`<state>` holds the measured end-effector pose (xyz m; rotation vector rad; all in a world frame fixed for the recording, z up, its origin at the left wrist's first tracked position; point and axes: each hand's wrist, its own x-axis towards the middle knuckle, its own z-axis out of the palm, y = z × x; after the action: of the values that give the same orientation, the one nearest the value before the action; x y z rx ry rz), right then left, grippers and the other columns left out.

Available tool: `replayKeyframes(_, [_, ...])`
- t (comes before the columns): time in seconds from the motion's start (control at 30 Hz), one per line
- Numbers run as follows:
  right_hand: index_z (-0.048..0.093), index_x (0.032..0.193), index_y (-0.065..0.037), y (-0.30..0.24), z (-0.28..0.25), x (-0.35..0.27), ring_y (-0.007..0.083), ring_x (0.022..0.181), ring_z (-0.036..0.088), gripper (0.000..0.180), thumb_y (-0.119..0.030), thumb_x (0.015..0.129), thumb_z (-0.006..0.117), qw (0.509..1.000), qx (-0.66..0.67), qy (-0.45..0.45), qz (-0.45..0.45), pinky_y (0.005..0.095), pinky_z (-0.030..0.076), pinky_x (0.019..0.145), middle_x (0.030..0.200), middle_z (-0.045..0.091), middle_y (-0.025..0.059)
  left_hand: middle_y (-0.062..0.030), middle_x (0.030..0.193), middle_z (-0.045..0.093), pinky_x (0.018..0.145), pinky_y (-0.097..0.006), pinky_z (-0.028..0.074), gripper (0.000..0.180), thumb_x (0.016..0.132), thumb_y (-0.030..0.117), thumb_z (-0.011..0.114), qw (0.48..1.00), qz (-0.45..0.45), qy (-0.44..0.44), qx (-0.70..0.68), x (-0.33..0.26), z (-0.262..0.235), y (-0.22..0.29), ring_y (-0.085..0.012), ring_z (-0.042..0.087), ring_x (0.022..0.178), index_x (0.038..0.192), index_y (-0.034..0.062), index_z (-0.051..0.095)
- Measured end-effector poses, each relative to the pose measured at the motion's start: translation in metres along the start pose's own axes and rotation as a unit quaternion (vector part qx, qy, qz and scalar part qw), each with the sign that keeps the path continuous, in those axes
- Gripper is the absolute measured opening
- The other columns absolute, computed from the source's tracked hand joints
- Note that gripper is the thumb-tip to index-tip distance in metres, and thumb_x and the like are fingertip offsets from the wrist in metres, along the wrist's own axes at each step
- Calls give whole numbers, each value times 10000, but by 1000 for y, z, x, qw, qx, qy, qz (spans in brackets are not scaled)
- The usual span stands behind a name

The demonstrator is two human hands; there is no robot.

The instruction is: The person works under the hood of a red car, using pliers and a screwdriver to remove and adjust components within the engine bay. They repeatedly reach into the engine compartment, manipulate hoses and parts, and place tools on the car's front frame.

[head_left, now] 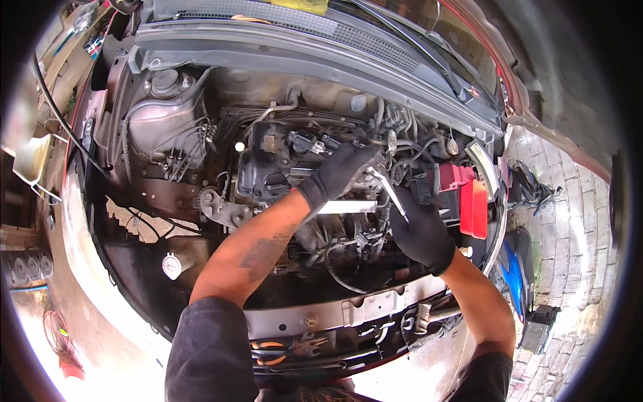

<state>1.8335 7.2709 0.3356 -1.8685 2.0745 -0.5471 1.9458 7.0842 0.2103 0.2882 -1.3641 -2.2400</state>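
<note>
Both my hands wear black gloves and reach into the engine bay of a car. My right hand [420, 234] is closed around a shiny silver wrench [390, 191], whose head points up and left toward the engine's right end. Beside that head, my left hand [345, 173] rests over the right side of the black engine cover [258, 173], its fingers curled downward. Whatever those fingers grip is hidden beneath the glove. A bright silver strip [348, 207] lies just under my left wrist, and hoses and wiring [408, 151] crowd around the wrench.
Right of my right hand sit a battery with a red cover [455, 176] and a red case [474, 211]. Orange-handled pliers [270, 345] lie by the front crossmember [295, 320]. A white reservoir cap [174, 265] stands at the left. The raised hood [569, 80] overhangs at the right.
</note>
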Motion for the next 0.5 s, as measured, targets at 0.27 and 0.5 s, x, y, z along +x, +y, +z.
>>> replayKeyframes(0.27, [690,1149,-144,82,-18,57,301,708,709,436,-118,722,778,907,-270,-9,-322,446,571,640,832,711,97,-73,1109,689,880,-379,545,378,979,213,685,983,119,52,127,-41,-11,-4,-185,660,977,1283,-3,621])
replayKeyframes(0.5, [697,1129,-139,53,-4,116,335,768,708,359,-124,770,692,920,-298,97,-235,469,575,677,895,697,114,-69,1096,661,748,-340,556,297,1011,295,628,954,106,41,277,-44,-20,3,-180,638,967,1209,74,652])
